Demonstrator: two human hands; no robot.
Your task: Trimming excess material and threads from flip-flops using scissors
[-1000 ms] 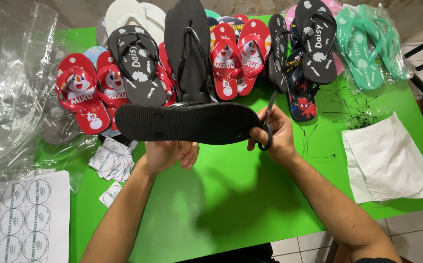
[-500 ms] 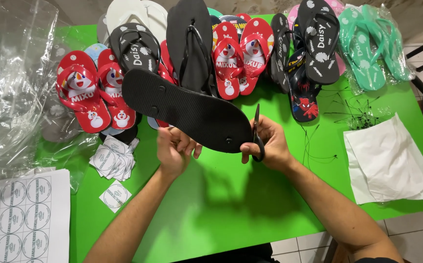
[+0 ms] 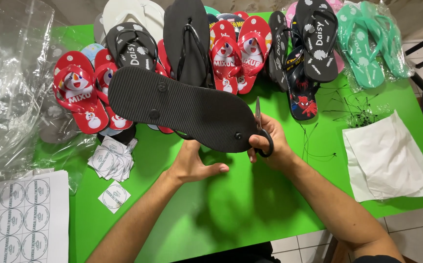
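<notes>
I hold a large black flip-flop (image 3: pixel 182 109) above the green table (image 3: pixel 231 209), ribbed sole up, toe end pointing to the far left. My left hand (image 3: pixel 194 164) is under its middle. The fingers are hidden behind the sole and the thumb sticks out to the right. At the heel end, my right hand (image 3: pixel 275 142) grips black-handled scissors (image 3: pixel 261 127) with the blades pointing up beside the heel. The flip-flop's straps are hidden underneath.
Several pairs of flip-flops lie along the far edge: red cartoon ones (image 3: pixel 77 92), black ones (image 3: pixel 187 39), mint green ones (image 3: pixel 367 44). Clear plastic bags (image 3: pixel 12 92) are piled at the left. A sheet of round stickers (image 3: pixel 17 214), loose cut labels (image 3: pixel 111 160), white paper (image 3: pixel 389 158) and black ties (image 3: pixel 355 114) also lie here.
The black flip-flop has swung from level to slanted, its toe end now up and to the far left. Both hands shifted slightly right and nearer with it.
</notes>
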